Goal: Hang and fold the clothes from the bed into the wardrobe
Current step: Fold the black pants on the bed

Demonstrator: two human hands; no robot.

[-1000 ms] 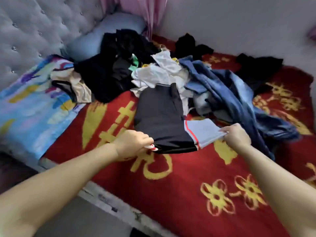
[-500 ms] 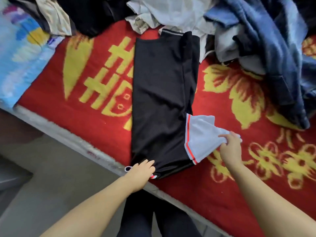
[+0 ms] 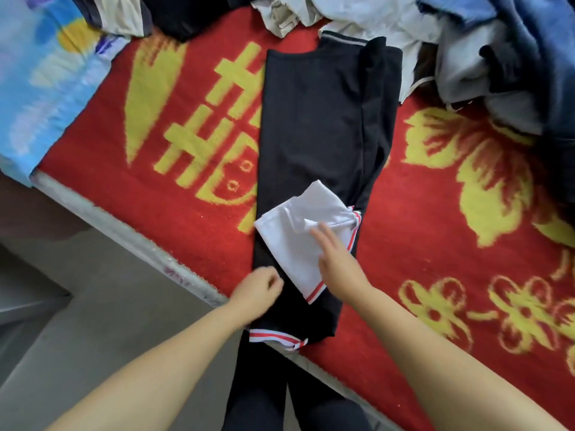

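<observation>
A black shirt (image 3: pixel 317 126) lies stretched out on the red bed cover (image 3: pixel 435 231), its near end reaching the bed's edge. Its white sleeve (image 3: pixel 295 241) with red-striped trim is folded across onto the black body. My right hand (image 3: pixel 339 262) lies flat on that sleeve with straight fingers. My left hand (image 3: pixel 258 290) sits at the shirt's near left edge with its fingers curled; whether it pinches the cloth is unclear. A white and red striped cuff (image 3: pixel 273 335) shows at the near end.
A pile of clothes runs along the top: black garments (image 3: pixel 183 14), white and beige ones (image 3: pixel 336 14), blue denim (image 3: pixel 529 57). A light blue patterned sheet (image 3: pixel 40 82) lies at the left. The bed's edge (image 3: pixel 124 231) runs diagonally; grey floor (image 3: pixel 93 337) below.
My right hand has carried the white sleeve from the shirt's right side over onto the black body and now lies flat on it. My left hand stayed near the shirt's near left corner.
</observation>
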